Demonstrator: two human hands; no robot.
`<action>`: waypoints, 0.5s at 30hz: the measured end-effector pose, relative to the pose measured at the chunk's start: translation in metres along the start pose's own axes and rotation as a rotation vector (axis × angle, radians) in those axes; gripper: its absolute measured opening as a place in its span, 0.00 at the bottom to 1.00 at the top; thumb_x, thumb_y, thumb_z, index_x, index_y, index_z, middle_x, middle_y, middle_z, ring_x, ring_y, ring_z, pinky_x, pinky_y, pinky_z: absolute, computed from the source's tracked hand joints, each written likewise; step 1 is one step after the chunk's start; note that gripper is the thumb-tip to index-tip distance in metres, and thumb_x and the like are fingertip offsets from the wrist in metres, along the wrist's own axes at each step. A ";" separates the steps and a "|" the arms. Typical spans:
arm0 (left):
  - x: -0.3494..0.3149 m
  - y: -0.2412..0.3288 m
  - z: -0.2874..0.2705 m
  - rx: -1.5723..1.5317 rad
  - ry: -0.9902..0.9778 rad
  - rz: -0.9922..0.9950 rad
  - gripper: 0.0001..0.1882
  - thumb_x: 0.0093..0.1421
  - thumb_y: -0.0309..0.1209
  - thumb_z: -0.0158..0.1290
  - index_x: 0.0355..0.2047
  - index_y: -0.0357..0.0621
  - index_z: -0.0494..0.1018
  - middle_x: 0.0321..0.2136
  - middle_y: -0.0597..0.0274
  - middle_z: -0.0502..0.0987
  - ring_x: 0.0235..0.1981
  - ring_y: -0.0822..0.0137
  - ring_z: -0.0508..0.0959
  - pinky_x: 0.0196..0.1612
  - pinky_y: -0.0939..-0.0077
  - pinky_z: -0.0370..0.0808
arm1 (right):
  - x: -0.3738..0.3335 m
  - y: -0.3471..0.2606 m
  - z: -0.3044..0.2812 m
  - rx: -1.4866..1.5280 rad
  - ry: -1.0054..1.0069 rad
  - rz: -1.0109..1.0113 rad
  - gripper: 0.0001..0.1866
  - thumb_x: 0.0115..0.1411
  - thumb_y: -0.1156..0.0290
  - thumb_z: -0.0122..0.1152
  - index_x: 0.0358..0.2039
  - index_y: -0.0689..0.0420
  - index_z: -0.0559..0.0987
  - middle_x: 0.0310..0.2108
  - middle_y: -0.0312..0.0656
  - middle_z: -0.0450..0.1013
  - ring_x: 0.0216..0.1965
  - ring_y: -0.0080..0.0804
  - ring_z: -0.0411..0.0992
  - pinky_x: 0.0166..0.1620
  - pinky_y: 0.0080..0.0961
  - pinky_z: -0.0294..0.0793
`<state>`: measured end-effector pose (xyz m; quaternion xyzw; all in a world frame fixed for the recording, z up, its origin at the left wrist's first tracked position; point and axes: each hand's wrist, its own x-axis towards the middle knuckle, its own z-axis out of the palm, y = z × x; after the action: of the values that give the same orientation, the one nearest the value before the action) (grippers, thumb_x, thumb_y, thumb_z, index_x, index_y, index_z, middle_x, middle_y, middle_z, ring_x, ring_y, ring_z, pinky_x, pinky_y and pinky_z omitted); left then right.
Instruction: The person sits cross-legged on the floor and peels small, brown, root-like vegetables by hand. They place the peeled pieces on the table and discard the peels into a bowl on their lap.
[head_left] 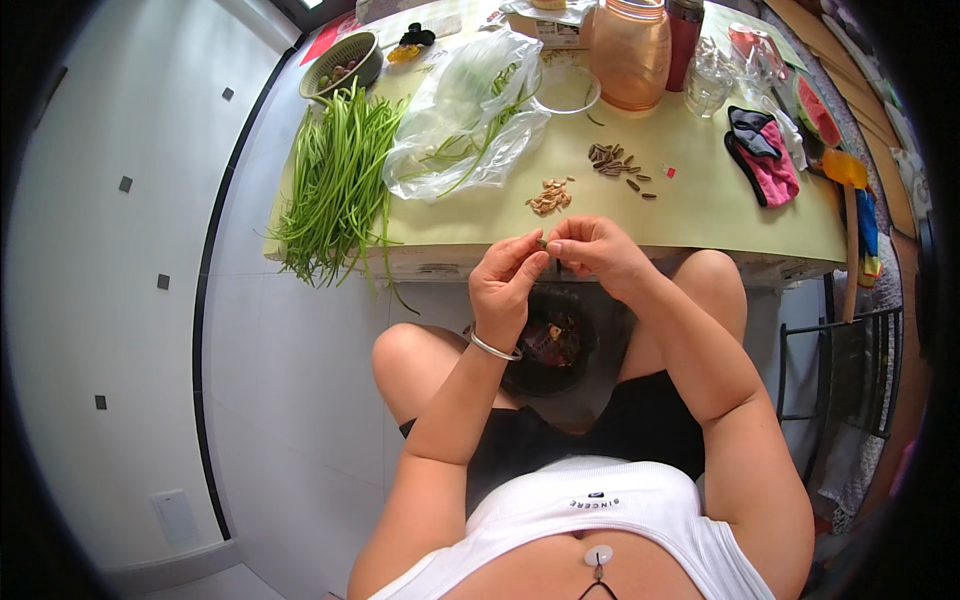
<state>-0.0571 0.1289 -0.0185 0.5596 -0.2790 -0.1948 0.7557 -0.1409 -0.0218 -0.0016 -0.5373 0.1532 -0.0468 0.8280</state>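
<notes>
My left hand (504,285) and my right hand (603,258) meet just off the table's near edge. Fingertips of both are pinched around a small dark seed (543,243) that looks like a sunflower seed, partly covered by the fingers. On the table beyond them lies a little pile of pale shelled kernels (550,197). Farther back and to the right is a loose pile of dark unshelled seeds (612,160), some scattered apart. Between my knees, below the hands, stands a dark bin (545,378) with scraps in it.
Green stalks (335,190) overhang the table's left front edge, beside a clear plastic bag (455,150) holding more. At the back are a colander (352,62), a clear bowl (567,92) and an orange jar (630,55). A pink and black cloth item (765,160) lies right.
</notes>
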 end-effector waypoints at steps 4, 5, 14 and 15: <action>0.003 -0.007 -0.010 -0.019 0.015 0.037 0.11 0.58 0.18 0.56 0.42 0.33 0.78 0.37 0.59 0.78 0.35 0.70 0.78 0.39 0.78 0.78 | 0.007 0.012 0.008 -0.049 -0.007 -0.012 0.07 0.58 0.70 0.63 0.33 0.61 0.78 0.22 0.29 0.70 0.23 0.13 0.61 0.25 0.13 0.59; 0.003 -0.008 -0.011 -0.017 0.017 0.036 0.11 0.57 0.18 0.56 0.42 0.32 0.78 0.36 0.59 0.78 0.34 0.70 0.78 0.38 0.78 0.78 | 0.008 0.016 0.009 -0.088 0.016 -0.036 0.08 0.58 0.70 0.62 0.32 0.62 0.79 0.23 0.30 0.71 0.23 0.13 0.63 0.25 0.13 0.61; -0.001 0.004 -0.011 0.805 0.061 0.423 0.10 0.53 0.17 0.57 0.37 0.39 0.80 0.28 0.52 0.80 0.27 0.64 0.81 0.32 0.75 0.77 | 0.012 0.037 0.027 -0.148 0.213 -0.240 0.08 0.56 0.74 0.63 0.30 0.68 0.80 0.27 0.39 0.78 0.29 0.19 0.73 0.35 0.18 0.73; -0.002 0.004 -0.013 0.853 0.051 0.439 0.10 0.53 0.18 0.57 0.36 0.39 0.80 0.27 0.52 0.80 0.27 0.62 0.81 0.32 0.74 0.77 | 0.012 0.037 0.030 -0.144 0.218 -0.226 0.07 0.56 0.75 0.63 0.30 0.68 0.80 0.27 0.39 0.78 0.29 0.19 0.73 0.35 0.18 0.73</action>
<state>-0.0504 0.1407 -0.0174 0.7523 -0.4267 0.1150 0.4886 -0.1239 0.0165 -0.0260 -0.6009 0.1835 -0.1865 0.7553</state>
